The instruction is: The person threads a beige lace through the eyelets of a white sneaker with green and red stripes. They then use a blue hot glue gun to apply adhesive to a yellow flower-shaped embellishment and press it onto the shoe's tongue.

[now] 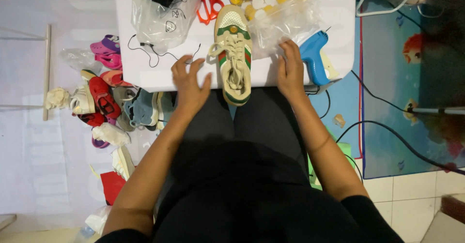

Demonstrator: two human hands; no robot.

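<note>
A cream sneaker (234, 54) with green and red stripes and loose laces lies lengthwise on a small white table (145, 73), its heel hanging over the near edge. My left hand (190, 84) hovers just left of the shoe with fingers spread, holding nothing. My right hand (290, 68) rests flat on the table to the shoe's right, touching a clear plastic bag (281, 15) of yellow and white round discs. A blue glue gun (314, 59) lies right beside that hand.
Red-handled scissors (209, 5) and a clear bag with dark items (162, 10) sit at the table's back. A thin black cord (155, 54) trails across the table. A pile of small shoes (109, 98) covers the floor at left. Black cables (387, 127) cross a blue mat at right.
</note>
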